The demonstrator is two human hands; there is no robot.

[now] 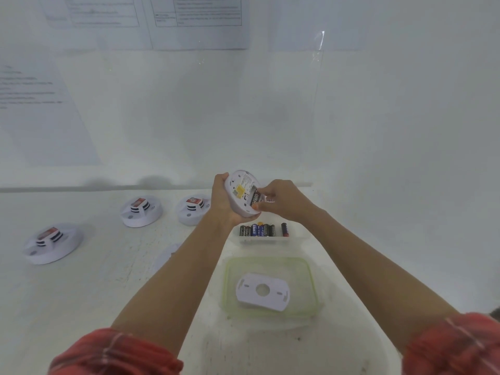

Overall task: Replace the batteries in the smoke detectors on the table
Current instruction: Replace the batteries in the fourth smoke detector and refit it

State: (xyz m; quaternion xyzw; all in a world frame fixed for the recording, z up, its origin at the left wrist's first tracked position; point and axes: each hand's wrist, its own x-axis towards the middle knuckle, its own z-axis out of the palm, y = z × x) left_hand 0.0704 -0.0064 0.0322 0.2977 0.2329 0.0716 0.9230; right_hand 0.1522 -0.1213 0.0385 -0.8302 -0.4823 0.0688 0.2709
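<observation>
Wall [378,117]: is standing white behind the table, carrying printed sheets [200,20] at 12 o'clock of the view; the print is too blurred to read.
Table [81,293]: is spreading white and scuffed across the lower half.
Sleeves [116,353]: are showing red at 7 and 5 o'clock, with both bare forearms reaching towards the middle.
Lid [226,280]: is lying flat, clear with a green rim, at 6 o'clock of the hands.
Mounting plate [277,293]: is resting white on the lid, with a round hole in its middle.
Tub [262,241]: is sitting clear just beyond the lid, directly under the hands.
Spare batteries [259,230]: are standing upright in a row inside the tub, mostly black, one blue.
Far-left detector [51,243]: is sitting face up on the table at 8 o'clock of the hands.
Middle detector [140,211]: is sitting face up at 9 o'clock, well apart from the far-left one.
Near detector [192,209]: is sitting at 9 o'clock, partly hidden by the left wrist.
Held detector [240,193]: is being held in the air above the tub, tilted, open back towards the camera.
Left hand [221,201]: is gripping the held detector, fingers wrapping its rim.
Right hand [281,198]: is pinching a black battery [255,198] at the compartment in the held detector's back.
</observation>
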